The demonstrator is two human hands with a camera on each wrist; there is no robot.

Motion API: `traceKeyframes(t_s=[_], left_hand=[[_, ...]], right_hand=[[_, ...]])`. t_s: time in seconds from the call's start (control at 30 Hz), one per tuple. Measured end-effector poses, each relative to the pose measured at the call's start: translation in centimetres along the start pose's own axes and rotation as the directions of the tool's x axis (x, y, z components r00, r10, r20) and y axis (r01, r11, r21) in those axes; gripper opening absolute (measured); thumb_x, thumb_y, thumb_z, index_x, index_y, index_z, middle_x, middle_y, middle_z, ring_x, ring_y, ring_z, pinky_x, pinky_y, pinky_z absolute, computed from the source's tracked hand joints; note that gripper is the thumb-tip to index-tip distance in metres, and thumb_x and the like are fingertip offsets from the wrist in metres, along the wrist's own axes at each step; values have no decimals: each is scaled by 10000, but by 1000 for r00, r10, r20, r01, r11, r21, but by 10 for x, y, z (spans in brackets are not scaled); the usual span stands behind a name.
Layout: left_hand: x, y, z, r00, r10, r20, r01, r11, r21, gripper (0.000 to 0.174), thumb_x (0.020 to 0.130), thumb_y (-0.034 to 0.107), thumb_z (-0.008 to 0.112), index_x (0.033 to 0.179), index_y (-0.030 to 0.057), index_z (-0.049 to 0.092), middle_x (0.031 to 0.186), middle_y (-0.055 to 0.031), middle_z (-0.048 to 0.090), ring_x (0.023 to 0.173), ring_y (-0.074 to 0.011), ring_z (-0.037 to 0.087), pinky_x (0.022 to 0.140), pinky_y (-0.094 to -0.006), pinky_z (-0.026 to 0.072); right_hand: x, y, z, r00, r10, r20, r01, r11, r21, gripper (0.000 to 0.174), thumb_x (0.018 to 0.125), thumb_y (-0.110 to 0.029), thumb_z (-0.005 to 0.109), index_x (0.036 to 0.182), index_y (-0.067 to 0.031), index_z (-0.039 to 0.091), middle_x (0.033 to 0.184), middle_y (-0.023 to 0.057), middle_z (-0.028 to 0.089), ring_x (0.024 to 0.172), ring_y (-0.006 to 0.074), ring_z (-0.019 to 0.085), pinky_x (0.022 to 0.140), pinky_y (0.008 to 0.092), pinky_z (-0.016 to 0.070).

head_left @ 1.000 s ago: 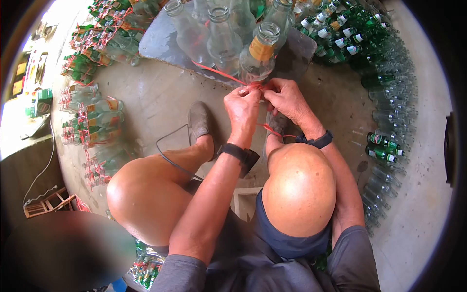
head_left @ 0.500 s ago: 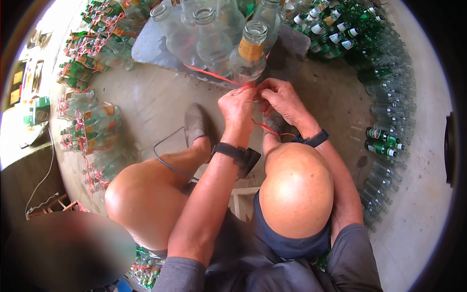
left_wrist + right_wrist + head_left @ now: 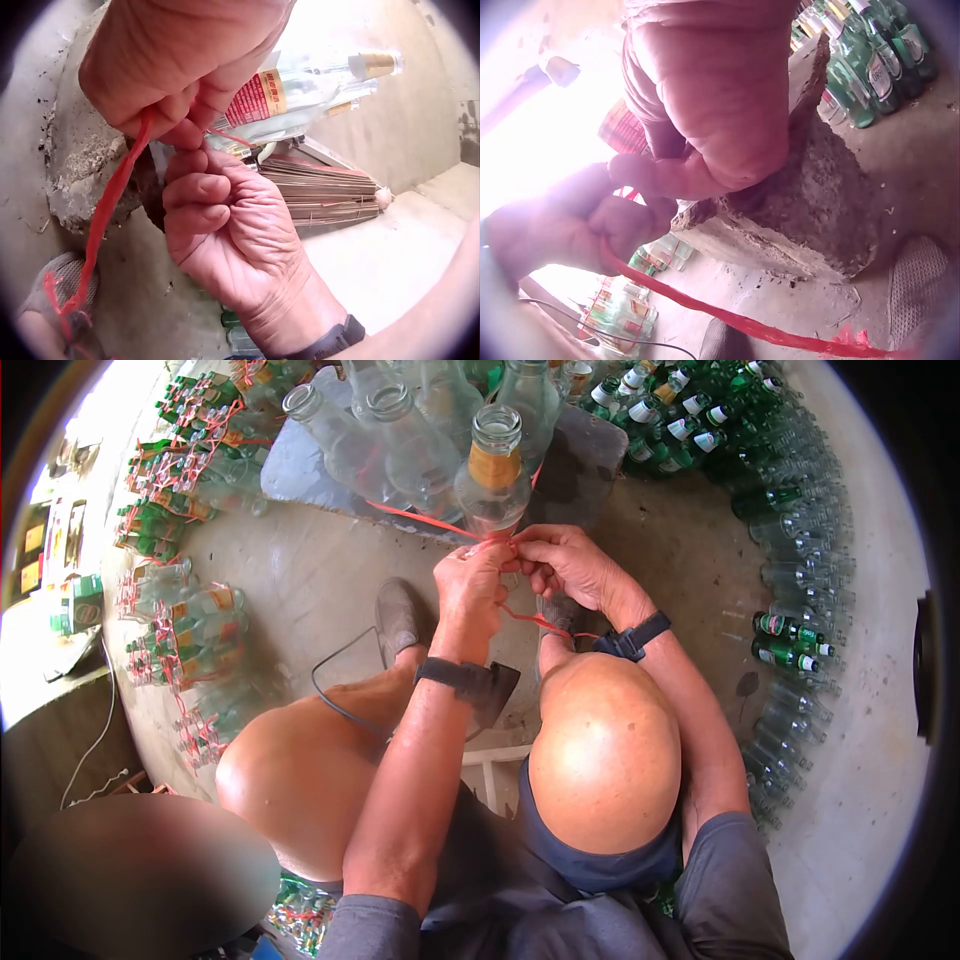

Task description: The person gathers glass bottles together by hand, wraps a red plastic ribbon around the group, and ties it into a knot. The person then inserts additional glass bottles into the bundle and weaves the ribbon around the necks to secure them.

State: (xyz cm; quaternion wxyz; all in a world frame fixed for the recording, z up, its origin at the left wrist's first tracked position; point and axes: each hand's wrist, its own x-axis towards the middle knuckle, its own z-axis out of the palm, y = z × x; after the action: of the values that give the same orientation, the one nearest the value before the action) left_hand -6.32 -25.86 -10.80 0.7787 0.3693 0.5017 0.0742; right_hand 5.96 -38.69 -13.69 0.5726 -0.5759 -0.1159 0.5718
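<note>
Several clear glass bottles [image 3: 408, 450] stand grouped on a stone slab [image 3: 310, 470], with a red plastic string [image 3: 420, 516] drawn around their lower part. The nearest bottle [image 3: 493, 490] has a yellow neck label. Right in front of it, my left hand [image 3: 466, 595] grips the string with curled fingers. A loose string end [image 3: 107, 206] hangs from this hand in the left wrist view. My right hand [image 3: 582, 567] meets the left at the fingertips, thumb and forefinger pinching the string there. The exact crossing of the string is hidden by the fingers.
Bundled bottles [image 3: 190, 615] tied with red string stand on the left floor. Green bottles [image 3: 665, 420] crowd the back right, and clear ones [image 3: 795, 575] line the right side. Both knees [image 3: 605, 750] flank the forearms. A dark cable [image 3: 335, 705] loops near the left shoe [image 3: 398, 615].
In the head view the bottles and slab have shifted left, and the left hand with them. Both hands stay together at the string; the right fingers have shifted slightly.
</note>
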Motion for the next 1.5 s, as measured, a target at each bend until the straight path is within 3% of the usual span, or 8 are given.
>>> traceKeyframes(t_s=[0.17, 0.43, 0.5, 0.73, 1.07, 1.3, 1.5], left_hand=[[2, 2, -7, 996, -26, 89, 30, 999, -35, 195, 858, 24, 750, 1021, -24, 654, 842, -105, 700, 513, -62, 447, 436, -235, 293], [4, -1, -11, 994, -30, 108, 34, 999, -36, 195, 892, 33, 751, 1034, -11, 626, 857, -98, 698, 510, -49, 424, 433, -234, 279], [0, 1, -10, 996, -50, 72, 49, 999, 8, 111, 910, 8, 744, 986, 48, 674, 776, 41, 606, 509, -27, 376, 453, -229, 257], [-9, 8, -17, 993, -41, 111, 33, 997, 72, 135, 916, 11, 742, 1047, 14, 705, 814, -9, 665, 522, -24, 399, 443, -216, 257], [-11, 14, -20, 999, 29, 14, -30, 995, 90, 120, 903, 0, 740, 1017, -8, 703, 762, -37, 637, 497, -37, 396, 424, -222, 244], [-13, 10, -21, 998, 58, 6, -58, 993, 105, 119, 921, 21, 734, 1033, -11, 706, 763, -27, 622, 505, -33, 394, 425, -220, 244], [-13, 1, -27, 997, 44, 62, -51, 993, 104, 99, 955, 85, 730, 1007, 3, 711, 782, -7, 608, 513, -31, 379, 439, -216, 261]], right_hand=[[3, -1, 2, 998, 58, -21, -58, 998, 38, 251, 974, -338, 716, 1060, -104, 745, 867, 15, 709, 638, 112, 620, 523, 277, 463], [3, -3, 14, 993, -1, -114, 2, 1000, 10, 227, 929, -309, 698, 924, -84, 732, 782, 9, 662, 609, 119, 625, 507, 276, 446], [1, -4, 19, 992, -7, -129, 7, 1000, 4, 237, 920, -316, 697, 909, -81, 727, 775, 10, 659, 608, 121, 627, 505, 275, 448], [-1, -7, 22, 966, -89, -242, 71, 994, -80, 310, 916, -322, 667, 909, -16, 717, 767, 47, 653, 565, 150, 629, 476, 304, 455], [9, -8, 24, 912, -177, -370, 104, 972, -209, 304, 978, -229, 563, 951, 42, 698, 726, 98, 664, 563, 153, 631, 482, 316, 493], [9, -10, 28, 893, -186, -410, 115, 975, -190, 294, 988, -210, 565, 980, 55, 690, 774, 105, 678, 563, 156, 638, 491, 315, 527], [6, -10, 19, 934, -115, -338, 102, 993, -58, 271, 988, -222, 600, 991, 32, 692, 808, 92, 688, 605, 155, 662, 500, 313, 534]])
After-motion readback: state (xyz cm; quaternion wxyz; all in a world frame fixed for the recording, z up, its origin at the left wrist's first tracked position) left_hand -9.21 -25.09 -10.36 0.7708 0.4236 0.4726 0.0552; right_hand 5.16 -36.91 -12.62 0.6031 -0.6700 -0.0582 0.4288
